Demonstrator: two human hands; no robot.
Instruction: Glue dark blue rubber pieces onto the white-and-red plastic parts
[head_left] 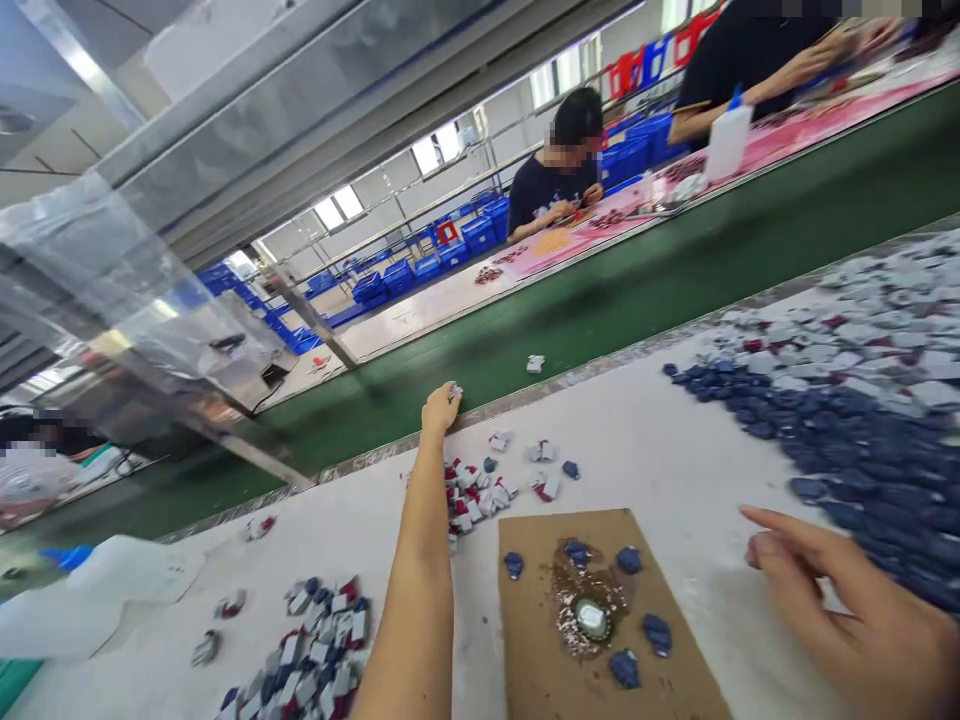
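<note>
My left hand [441, 407] reaches out to the near edge of the green belt [480, 355], its fingers closed on a small whitish piece [456, 391]. On the right, my right hand [840, 590] hovers over the white table, index finger stretched out and the others loosely curled, with nothing visible in it. Between them lies a brown cardboard sheet [540, 670] bearing several dark blue pieces [657, 635] and a small round dish [591, 618] with a pale centre, set in a stained patch. Another whitish piece [535, 364] rests on the belt.
Grey and red pieces [476, 495] lie beside my left forearm, with a mixed pile [315, 650] nearer me. Dark blue pieces [870, 450] and whitish ones [885, 320] cover the right. A bottle [112, 590] lies left. People work across the belt near a white bottle [727, 140].
</note>
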